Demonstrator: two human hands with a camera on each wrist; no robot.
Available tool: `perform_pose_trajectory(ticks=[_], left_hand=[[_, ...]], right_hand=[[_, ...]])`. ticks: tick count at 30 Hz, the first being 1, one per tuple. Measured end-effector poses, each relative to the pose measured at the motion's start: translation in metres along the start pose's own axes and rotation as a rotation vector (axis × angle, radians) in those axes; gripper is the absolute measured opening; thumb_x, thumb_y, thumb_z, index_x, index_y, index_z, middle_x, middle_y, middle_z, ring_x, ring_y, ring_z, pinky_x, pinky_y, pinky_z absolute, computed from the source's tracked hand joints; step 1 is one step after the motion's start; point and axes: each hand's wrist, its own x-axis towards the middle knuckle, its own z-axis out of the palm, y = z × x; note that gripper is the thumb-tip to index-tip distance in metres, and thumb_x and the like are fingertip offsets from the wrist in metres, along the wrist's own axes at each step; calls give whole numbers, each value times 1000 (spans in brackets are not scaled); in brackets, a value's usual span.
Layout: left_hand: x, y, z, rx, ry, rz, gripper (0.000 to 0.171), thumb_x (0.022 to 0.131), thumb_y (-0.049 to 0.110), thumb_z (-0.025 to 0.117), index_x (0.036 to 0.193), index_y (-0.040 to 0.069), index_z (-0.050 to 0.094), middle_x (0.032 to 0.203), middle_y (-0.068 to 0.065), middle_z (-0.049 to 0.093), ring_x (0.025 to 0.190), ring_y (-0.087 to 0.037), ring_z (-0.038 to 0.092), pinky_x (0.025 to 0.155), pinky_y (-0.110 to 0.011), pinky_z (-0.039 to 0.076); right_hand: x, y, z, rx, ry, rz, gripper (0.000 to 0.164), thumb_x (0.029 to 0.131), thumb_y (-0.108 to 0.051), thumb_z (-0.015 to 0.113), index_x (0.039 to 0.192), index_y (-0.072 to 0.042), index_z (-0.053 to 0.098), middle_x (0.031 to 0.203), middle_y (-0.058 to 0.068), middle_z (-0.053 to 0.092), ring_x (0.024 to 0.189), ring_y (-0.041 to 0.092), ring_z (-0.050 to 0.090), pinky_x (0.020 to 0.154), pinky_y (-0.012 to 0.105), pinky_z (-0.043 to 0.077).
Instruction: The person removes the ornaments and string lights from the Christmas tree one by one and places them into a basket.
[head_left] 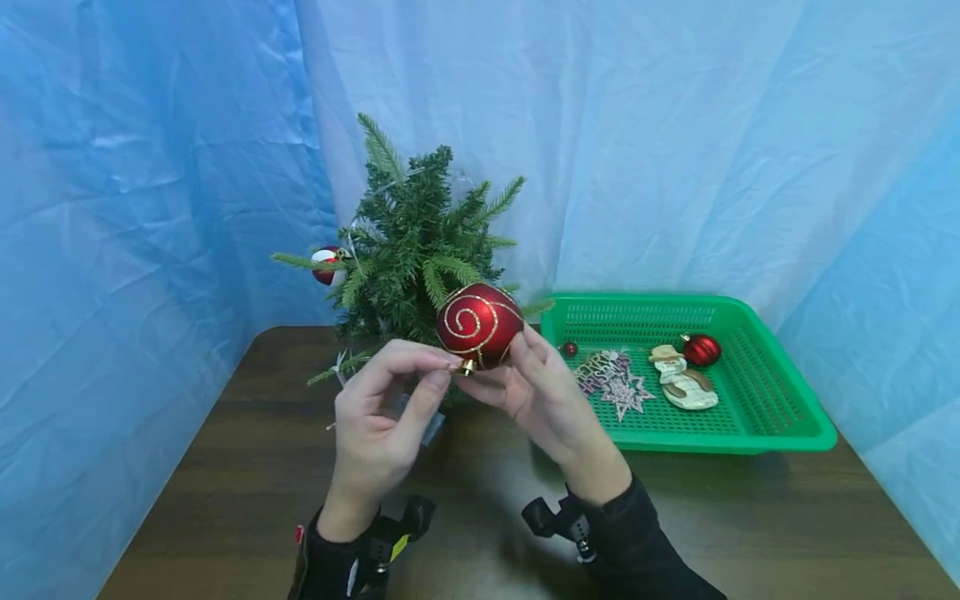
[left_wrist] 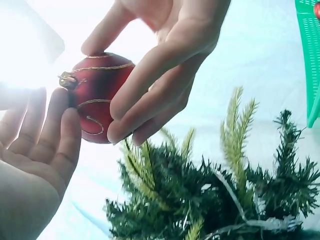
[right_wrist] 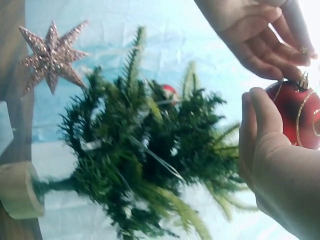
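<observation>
A red Christmas bauble (head_left: 480, 321) with gold glitter swirls is held up in front of the small artificial tree (head_left: 412, 221). My right hand (head_left: 551, 400) grips the bauble by its side, fingers curled round it. The bauble's gold cap (head_left: 467, 367) points down toward me and to the left. Beside the cap, the thumb and forefinger of my left hand (head_left: 382, 425) pinch a small gold piece (right_wrist: 303, 49); its exact kind is too small to tell. The left hand's other fingers lie close to the bauble in the left wrist view.
At the right a green plastic basket (head_left: 795, 437) holds a snowman ornament (head_left: 686, 383), a ribbed red bauble (head_left: 702, 350), a glitter snowflake (head_left: 624, 393) and a tiny red ball (head_left: 570, 349). A red-and-white bauble (head_left: 326, 271) hangs on the tree's left. Near the tree's base is a glitter star (right_wrist: 52, 57).
</observation>
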Motion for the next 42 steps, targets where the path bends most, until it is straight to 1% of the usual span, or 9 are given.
perform_pose_trajectory(ticks=[7,13,16,20,24,31,35,37,42], left_hand=[[-1,-1,17,8,-47,29,9,97,0,66,104,-3,69,104,-16,71,100,-25,67,89,-35,55],[-3,-3,23,21,-105,14,12,94,-5,65,104,1,69,107,-14,70,103,-27,67,92,-37,54],[-4,-5,24,49,-141,13,14,94,-4,66,106,2,70,108,-13,70,105,-28,66,93,-38,53],[-6,-11,27,86,-166,25,15,95,-1,67,107,4,71,109,-10,69,105,-26,66,93,-38,53],[-8,-20,36,121,-183,26,15,95,1,67,108,6,72,109,-7,69,104,-21,66,91,-36,53],[-17,-39,56,251,-240,30,14,98,8,67,111,10,71,108,-1,69,103,-13,65,91,-28,53],[-22,-48,64,326,-285,-20,17,102,17,63,117,11,68,110,1,68,106,-11,64,92,-26,51],[-25,-54,67,367,-314,-25,18,103,19,63,118,11,67,110,1,68,106,-10,64,93,-25,51],[-35,-70,77,550,-410,51,15,100,19,67,114,12,70,109,2,68,102,-11,63,90,-24,51]], right_hand=[[-6,-13,-7,-46,-34,-63,78,95,-44,72,154,-5,38,142,13,56,120,23,62,103,48,48],[-14,-24,-16,-53,-40,-98,80,94,-41,73,155,-8,34,143,12,55,123,23,59,95,42,55],[-17,-30,-22,-58,-42,-126,76,95,-38,72,154,-9,35,145,11,54,126,24,57,95,42,54],[-21,-38,-29,-75,-20,-152,71,97,-33,71,153,-10,36,147,11,51,128,25,54,98,44,53],[-25,-45,-35,-103,54,-140,71,97,-27,71,155,-10,33,152,13,44,134,27,48,98,43,52],[-27,-66,-54,-183,186,-71,65,102,-12,59,158,-14,27,156,14,30,139,32,39,99,41,52],[-23,-86,-63,-259,218,-70,65,103,-8,56,160,-14,25,158,14,27,139,33,37,98,40,52],[-19,-97,-66,-304,236,-70,64,103,-6,55,160,-14,26,157,14,27,139,33,38,98,39,53],[-9,-122,-79,-393,275,-13,66,102,-3,57,160,-15,27,159,13,23,139,35,36,95,38,54]])
